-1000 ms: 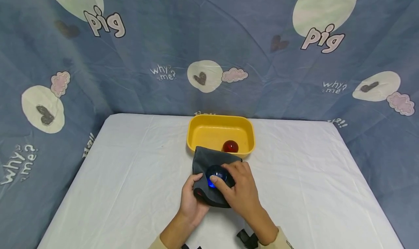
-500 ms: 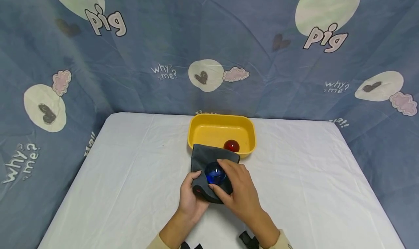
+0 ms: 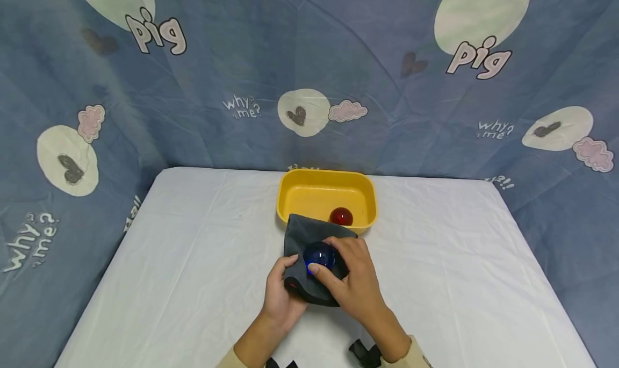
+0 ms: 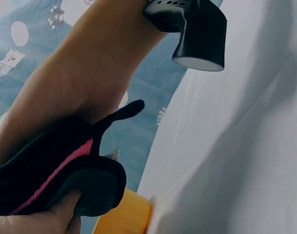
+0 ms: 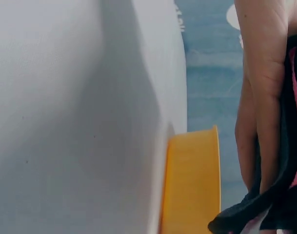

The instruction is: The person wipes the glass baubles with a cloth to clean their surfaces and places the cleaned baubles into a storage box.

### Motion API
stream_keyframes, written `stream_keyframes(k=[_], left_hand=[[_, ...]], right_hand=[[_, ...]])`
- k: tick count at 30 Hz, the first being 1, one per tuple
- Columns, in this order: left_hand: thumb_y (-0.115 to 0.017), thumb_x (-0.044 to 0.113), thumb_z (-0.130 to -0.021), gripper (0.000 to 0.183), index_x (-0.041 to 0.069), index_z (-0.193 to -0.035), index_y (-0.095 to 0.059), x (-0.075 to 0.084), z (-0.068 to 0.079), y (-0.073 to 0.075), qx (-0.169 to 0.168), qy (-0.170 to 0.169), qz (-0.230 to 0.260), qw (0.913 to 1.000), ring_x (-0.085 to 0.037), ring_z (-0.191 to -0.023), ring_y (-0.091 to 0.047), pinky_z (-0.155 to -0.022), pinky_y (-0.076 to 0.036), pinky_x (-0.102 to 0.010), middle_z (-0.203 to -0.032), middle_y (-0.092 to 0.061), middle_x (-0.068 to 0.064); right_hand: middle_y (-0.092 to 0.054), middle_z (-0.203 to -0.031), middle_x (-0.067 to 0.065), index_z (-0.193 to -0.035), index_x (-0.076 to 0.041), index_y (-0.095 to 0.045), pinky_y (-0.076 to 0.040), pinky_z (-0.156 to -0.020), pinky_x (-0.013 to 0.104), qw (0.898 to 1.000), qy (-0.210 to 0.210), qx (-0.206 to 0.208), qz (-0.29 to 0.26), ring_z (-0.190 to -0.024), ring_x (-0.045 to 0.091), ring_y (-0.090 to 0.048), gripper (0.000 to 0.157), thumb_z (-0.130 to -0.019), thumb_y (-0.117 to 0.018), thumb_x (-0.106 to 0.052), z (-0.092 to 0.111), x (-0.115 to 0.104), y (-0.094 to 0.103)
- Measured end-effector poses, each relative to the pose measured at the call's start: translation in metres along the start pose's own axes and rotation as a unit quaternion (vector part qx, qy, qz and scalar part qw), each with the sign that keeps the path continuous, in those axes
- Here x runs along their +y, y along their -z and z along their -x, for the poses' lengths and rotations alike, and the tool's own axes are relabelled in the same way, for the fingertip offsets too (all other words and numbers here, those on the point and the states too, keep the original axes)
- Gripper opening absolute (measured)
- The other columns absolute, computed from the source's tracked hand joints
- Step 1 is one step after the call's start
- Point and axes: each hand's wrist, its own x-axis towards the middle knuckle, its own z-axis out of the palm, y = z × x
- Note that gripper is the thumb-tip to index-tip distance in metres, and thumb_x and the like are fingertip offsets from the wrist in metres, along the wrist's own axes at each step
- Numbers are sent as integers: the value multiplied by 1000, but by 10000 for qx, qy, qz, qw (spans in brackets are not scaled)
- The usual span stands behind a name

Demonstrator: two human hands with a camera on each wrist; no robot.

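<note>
In the head view a blue glass ball (image 3: 319,255) lies on a folded dark grey cloth (image 3: 309,231), both held up over the table's middle. My left hand (image 3: 282,293) grips the cloth from below and the left, its thumb over the near-left edge. With thumb and fingers my right hand (image 3: 355,274) pinches the ball from the right. The left wrist view shows the cloth (image 4: 102,190) edge-on, a pink layer between its dark folds and a fingertip pressing it. Fingers of my right hand (image 5: 265,97) lie along the cloth in the right wrist view.
Just beyond the cloth stands a yellow tray (image 3: 326,193) with a red ball (image 3: 340,216) in its near right part. A white sheet covers the table (image 3: 459,260). Behind it hangs a blue printed curtain (image 3: 251,45). Black wrist camera mounts (image 3: 365,353) sit near my sleeves.
My right thumb and fingers shift on the blue ball, moving off its near side and then back over it. The cloth tilts slightly and returns. The tray and red ball stay put.
</note>
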Motion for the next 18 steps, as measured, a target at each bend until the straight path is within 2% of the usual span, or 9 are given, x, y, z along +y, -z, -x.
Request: stream_keyframes(k=[4, 7, 13, 15, 18], left_hand=[[-24, 29, -106, 63, 3, -161, -11, -2, 1, -1, 29, 123, -61, 9999, -23, -143, -37, -116, -38, -34, -159, -27, -16], [-24, 29, -106, 63, 4, -162, -10, -1, -1, -2, 61, 91, -34, 9999, -24, -145, -35, -116, -37, -34, -160, -25, -16], [-24, 26, -105, 63, 8, -163, -9, 2, -5, -1, 102, -90, 179, 9997, -26, -148, -30, -117, -34, -35, -164, -22, -15], [-24, 27, -105, 63, 8, -163, -9, 2, -5, 0, 127, -94, 180, 9997, -25, -147, -31, -117, -34, -35, -164, -23, -14], [-24, 27, -105, 62, 5, -161, -11, 1, -5, 1, 184, -68, 145, 9997, -23, -144, -35, -116, -36, -35, -160, -27, -14]], right_hand=[[-61, -110, -2, -114, -9, -74, -47, -89, 38, 9995, -274, 109, 89, -108, 16, -50, 34, -93, -80, -36, 1, 0, -1], [-60, -114, 0, -120, -7, -73, -48, -91, 39, 9995, -294, 52, 71, -110, 17, -50, 38, -95, -78, -35, 2, 0, -2], [-59, -136, 7, -152, -8, -51, -48, -103, 47, 9993, 178, -218, 230, -121, 25, -51, 75, -90, -83, -37, 6, 2, -2], [-57, -140, 9, -154, -8, -48, -47, -105, 47, 9984, 424, -216, 297, -123, 27, -52, 80, -89, -84, -36, 7, 3, -1], [-56, -142, 9, -151, -9, -52, -47, -105, 45, 9966, 728, -126, 353, -122, 28, -54, 75, -88, -87, -31, 7, 5, -1]])
